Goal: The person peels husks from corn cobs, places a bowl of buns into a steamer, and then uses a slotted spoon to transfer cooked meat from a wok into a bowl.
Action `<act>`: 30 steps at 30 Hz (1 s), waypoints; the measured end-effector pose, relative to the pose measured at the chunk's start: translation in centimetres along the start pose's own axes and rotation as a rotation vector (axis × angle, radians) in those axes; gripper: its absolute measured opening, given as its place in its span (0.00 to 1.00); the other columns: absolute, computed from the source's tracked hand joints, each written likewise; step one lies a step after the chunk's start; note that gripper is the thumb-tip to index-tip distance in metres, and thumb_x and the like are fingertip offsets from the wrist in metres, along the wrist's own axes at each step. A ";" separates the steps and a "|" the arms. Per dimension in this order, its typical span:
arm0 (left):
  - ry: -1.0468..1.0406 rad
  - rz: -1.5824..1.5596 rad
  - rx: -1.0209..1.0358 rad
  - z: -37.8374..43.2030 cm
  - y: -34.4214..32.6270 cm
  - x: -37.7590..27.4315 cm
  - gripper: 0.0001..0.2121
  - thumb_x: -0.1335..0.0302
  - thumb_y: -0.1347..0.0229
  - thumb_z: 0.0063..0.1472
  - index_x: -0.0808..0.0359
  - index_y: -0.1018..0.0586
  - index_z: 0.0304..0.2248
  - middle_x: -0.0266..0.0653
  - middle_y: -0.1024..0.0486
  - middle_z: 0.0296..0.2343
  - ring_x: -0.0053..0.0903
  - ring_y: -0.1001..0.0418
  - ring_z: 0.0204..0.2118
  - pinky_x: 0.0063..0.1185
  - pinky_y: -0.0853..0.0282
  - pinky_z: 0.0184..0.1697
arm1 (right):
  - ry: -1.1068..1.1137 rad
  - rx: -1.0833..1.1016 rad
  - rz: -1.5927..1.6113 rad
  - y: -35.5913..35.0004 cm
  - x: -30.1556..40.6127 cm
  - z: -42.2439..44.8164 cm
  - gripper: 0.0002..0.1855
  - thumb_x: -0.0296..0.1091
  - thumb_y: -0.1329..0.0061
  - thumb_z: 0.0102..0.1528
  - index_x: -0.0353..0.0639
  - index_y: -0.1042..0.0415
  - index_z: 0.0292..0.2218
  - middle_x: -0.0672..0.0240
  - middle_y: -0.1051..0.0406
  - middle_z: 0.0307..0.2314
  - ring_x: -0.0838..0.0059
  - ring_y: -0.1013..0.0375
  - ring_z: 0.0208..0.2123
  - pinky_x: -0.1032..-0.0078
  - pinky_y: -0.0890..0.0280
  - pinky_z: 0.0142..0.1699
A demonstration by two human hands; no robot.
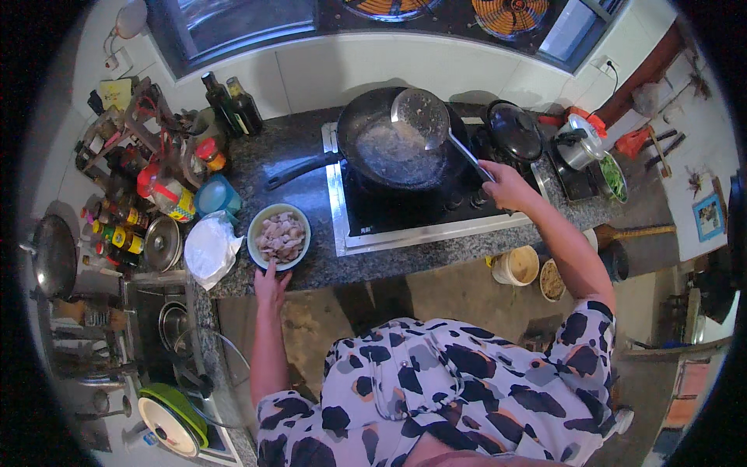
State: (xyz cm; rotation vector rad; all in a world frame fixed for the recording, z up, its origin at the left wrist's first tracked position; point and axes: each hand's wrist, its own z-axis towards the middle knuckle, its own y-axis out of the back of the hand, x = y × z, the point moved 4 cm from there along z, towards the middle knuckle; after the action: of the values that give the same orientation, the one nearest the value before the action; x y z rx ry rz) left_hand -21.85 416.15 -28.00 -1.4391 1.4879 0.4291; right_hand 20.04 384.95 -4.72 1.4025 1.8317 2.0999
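Observation:
My right hand (509,185) grips the handle of a large round metal skimmer (421,117). The skimmer's head hangs over the far right part of a black wok (373,111), and small bits cling to it. Whitish, bubbly-looking liquid (388,154) lies in the bottom of the wok, which sits on a black glass cooktop (402,213). At the counter's front edge, my left hand (272,286) holds the near rim of a pale bowl (251,240). Cut pieces of pale meat (281,236) fill much of that bowl.
The wok's long handle (303,170) points left over the counter. A foil-covered dish (211,248), a blue container (217,197) and several sauce bottles (119,233) crowd the left. A lidded black pot (513,131) and a bowl of greens (613,178) stand right.

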 end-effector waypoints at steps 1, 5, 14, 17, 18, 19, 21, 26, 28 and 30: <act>0.053 0.017 -0.018 -1.0 -0.7 -0.6 0.20 0.73 0.52 0.58 0.62 0.42 0.50 0.43 0.34 0.41 0.34 0.29 0.37 0.29 0.27 0.34 | -0.221 0.120 0.227 -0.2 0.0 -0.9 0.28 0.24 0.58 0.46 0.40 0.42 0.51 0.62 0.33 0.19 0.71 0.34 0.15 0.75 0.39 0.20; 0.082 -0.073 -0.046 -1.5 1.4 -0.3 0.27 0.72 0.52 0.58 0.65 0.50 0.53 0.46 0.34 0.39 0.35 0.29 0.35 0.28 0.28 0.35 | -0.350 0.209 0.489 -0.3 0.8 -2.6 0.28 0.23 0.58 0.46 0.39 0.42 0.51 0.68 0.36 0.18 0.82 0.40 0.11 0.84 0.44 0.16; 0.074 -0.083 -0.076 -2.7 2.6 -0.9 0.29 0.73 0.53 0.59 0.67 0.56 0.54 0.48 0.36 0.38 0.36 0.29 0.36 0.28 0.27 0.35 | -0.411 0.412 0.901 -1.3 1.8 -2.9 0.29 0.23 0.58 0.48 0.36 0.46 0.52 0.63 0.33 0.20 0.84 0.37 0.11 0.88 0.43 0.15; 0.081 -0.087 -0.038 -2.5 2.9 -0.5 0.28 0.73 0.54 0.59 0.68 0.55 0.54 0.48 0.36 0.37 0.37 0.29 0.36 0.28 0.27 0.35 | -0.388 0.405 0.931 -1.4 2.1 -3.2 0.28 0.23 0.58 0.48 0.36 0.46 0.52 0.64 0.33 0.20 0.84 0.38 0.11 0.88 0.44 0.14; 0.081 -0.085 -0.035 -2.4 3.1 -0.4 0.28 0.73 0.54 0.59 0.68 0.55 0.54 0.48 0.36 0.37 0.37 0.29 0.36 0.28 0.27 0.35 | -0.364 0.404 0.925 -1.4 2.2 -3.3 0.28 0.23 0.58 0.48 0.36 0.46 0.52 0.64 0.33 0.20 0.84 0.38 0.11 0.88 0.44 0.14; 0.087 -0.081 -0.044 -2.4 3.1 -0.3 0.28 0.73 0.54 0.59 0.68 0.55 0.54 0.48 0.36 0.37 0.37 0.29 0.36 0.28 0.27 0.35 | -0.364 0.401 0.926 -1.4 2.2 -3.3 0.28 0.23 0.58 0.48 0.36 0.46 0.52 0.64 0.33 0.20 0.84 0.38 0.11 0.88 0.44 0.14; 0.094 -0.076 -0.050 -2.5 2.9 -0.1 0.28 0.73 0.54 0.59 0.68 0.55 0.54 0.48 0.36 0.37 0.37 0.29 0.37 0.28 0.28 0.36 | -0.310 0.323 0.892 -1.1 2.1 -3.3 0.29 0.22 0.58 0.48 0.36 0.46 0.52 0.65 0.33 0.20 0.84 0.38 0.11 0.88 0.44 0.15; 0.073 -0.069 -0.030 -2.3 3.2 0.3 0.29 0.72 0.54 0.60 0.68 0.56 0.55 0.52 0.37 0.42 0.38 0.30 0.38 0.29 0.29 0.37 | -0.251 0.242 0.851 -0.3 1.7 -3.3 0.29 0.22 0.58 0.48 0.35 0.47 0.53 0.67 0.34 0.19 0.83 0.38 0.11 0.87 0.44 0.16; 0.078 -0.060 -0.038 -2.4 3.1 0.4 0.29 0.72 0.54 0.60 0.68 0.57 0.55 0.53 0.38 0.43 0.38 0.30 0.38 0.30 0.29 0.38 | -0.229 0.222 0.826 -0.1 1.7 -3.4 0.29 0.23 0.58 0.48 0.35 0.47 0.53 0.69 0.35 0.19 0.83 0.38 0.12 0.85 0.43 0.16; 0.083 -0.052 -0.048 -2.5 2.8 0.3 0.30 0.72 0.54 0.60 0.68 0.57 0.56 0.54 0.39 0.45 0.38 0.30 0.38 0.30 0.29 0.38 | -0.205 0.172 0.735 0.1 1.4 -3.4 0.29 0.23 0.58 0.48 0.36 0.47 0.53 0.69 0.35 0.20 0.83 0.38 0.12 0.85 0.43 0.17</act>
State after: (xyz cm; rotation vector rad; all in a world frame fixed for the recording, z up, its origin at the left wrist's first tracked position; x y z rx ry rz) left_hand -25.34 414.65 -28.15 -1.5465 1.5112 0.3800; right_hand 17.21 383.00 -3.47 2.5300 1.5934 1.9397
